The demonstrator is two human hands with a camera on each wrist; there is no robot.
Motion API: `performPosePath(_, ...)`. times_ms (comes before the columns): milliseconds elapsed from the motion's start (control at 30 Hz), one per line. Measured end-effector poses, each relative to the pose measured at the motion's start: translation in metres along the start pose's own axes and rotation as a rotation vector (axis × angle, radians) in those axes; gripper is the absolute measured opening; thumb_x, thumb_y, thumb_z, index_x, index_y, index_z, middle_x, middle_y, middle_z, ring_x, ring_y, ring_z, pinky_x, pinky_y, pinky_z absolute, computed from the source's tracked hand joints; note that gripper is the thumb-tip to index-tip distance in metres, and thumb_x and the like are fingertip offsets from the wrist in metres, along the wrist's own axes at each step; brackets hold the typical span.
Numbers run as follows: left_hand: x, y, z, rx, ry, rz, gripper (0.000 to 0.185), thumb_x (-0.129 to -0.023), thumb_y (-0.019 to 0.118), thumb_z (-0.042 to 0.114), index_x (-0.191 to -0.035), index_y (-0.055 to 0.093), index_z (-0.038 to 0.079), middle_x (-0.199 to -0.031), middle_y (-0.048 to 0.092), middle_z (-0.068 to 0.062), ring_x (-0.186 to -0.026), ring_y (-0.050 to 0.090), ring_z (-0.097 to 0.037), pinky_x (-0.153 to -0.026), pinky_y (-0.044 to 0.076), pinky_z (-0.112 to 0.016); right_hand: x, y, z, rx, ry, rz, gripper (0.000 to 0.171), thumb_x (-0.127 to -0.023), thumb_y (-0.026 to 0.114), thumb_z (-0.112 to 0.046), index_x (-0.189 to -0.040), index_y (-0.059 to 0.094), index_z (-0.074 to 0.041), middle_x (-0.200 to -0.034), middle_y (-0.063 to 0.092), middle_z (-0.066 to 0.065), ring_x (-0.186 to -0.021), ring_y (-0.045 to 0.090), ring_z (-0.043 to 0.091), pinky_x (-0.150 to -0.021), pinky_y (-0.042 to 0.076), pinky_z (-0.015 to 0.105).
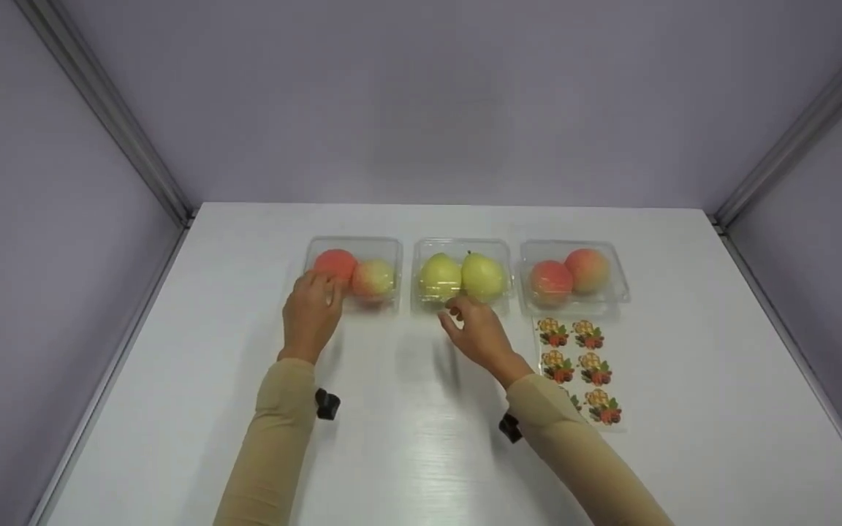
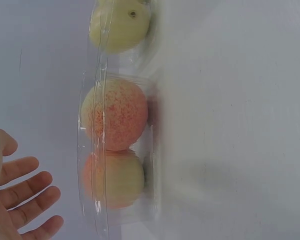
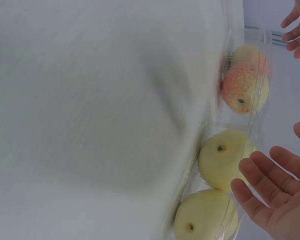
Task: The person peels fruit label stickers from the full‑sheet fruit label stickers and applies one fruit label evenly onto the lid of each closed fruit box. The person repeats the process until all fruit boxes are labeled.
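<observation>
Hovering with relaxed, empty fingers, the left hand (image 1: 310, 313) and right hand (image 1: 478, 332) are shown beside light, crushable clamshell boxes (image 1: 354, 272), probably best taken by the rims.

Bare table (image 1: 406, 438) lies open before three boxes; sticker sheet (image 1: 582, 365) occupies the right.

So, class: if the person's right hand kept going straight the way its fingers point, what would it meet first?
Most likely the clear box holding the two yellow-green pears. The right hand is open just short of its near wall, though the gap is hard to judge.
</observation>
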State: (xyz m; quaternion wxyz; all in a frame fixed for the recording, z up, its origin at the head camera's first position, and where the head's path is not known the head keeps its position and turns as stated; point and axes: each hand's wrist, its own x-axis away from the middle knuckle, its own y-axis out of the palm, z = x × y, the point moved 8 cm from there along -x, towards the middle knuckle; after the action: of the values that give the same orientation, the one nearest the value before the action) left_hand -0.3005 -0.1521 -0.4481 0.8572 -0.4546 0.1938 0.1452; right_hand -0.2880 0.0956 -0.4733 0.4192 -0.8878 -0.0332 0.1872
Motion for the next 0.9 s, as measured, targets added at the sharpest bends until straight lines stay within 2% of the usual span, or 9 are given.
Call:
performPosePath(300,-0.001,-0.004,-0.012,0.003,-0.054,-0.013,0.022,-0.094,0.058,0.014,-0.104,0.068,-0.002,-0.103,0.068,-0.019,-0.097,0.065,-0.034,-0.084,0.054,-0.046,-0.007,0.012,-0.007,-0.017,0.005,-0.025,0.017,-0.092,0.062,-0.017,-0.097,0.068,-0.001,-0.085,0.069,0.013,-0.079,0.065,0.024,-0.073,0.054,0.039)
performPosePath(500,0.002,-0.003,-0.025,0.033,-0.095,-0.011,0.023,-0.094,0.057,0.014,-0.107,0.067,-0.003,-0.100,0.068,-0.019,-0.093,0.065,-0.031,-0.079,0.054,-0.044,-0.009,0.025,-0.013,-0.076,-0.007,-0.026,0.014,-0.091,0.062,-0.012,-0.095,0.068,0.000,-0.084,0.070,0.014,-0.078,0.066,0.024,-0.072,0.056,0.037)
performPosePath(733,0.006,-0.006,-0.046,0.038,-0.180,0.034,0.022,-0.095,0.054,0.012,-0.106,0.067,-0.003,-0.093,0.069,-0.019,-0.085,0.066,-0.030,-0.073,0.055,-0.044,-0.009,0.041,-0.018,-0.103,0.015,-0.055,0.014,-0.091,0.061,-0.012,-0.093,0.067,0.000,-0.084,0.071,0.014,-0.078,0.067,0.023,-0.073,0.056,0.035)
performPosePath(900,0.007,-0.006,-0.061,0.045,-0.266,0.011,0.026,-0.097,0.050,0.012,-0.108,0.065,-0.005,-0.097,0.068,-0.022,-0.089,0.066,-0.032,-0.078,0.055,-0.044,-0.009,0.045,-0.020,-0.111,0.013,-0.052,0.013,-0.091,0.061,-0.011,-0.091,0.067,0.000,-0.082,0.070,0.013,-0.076,0.066,0.021,-0.071,0.056,0.033)
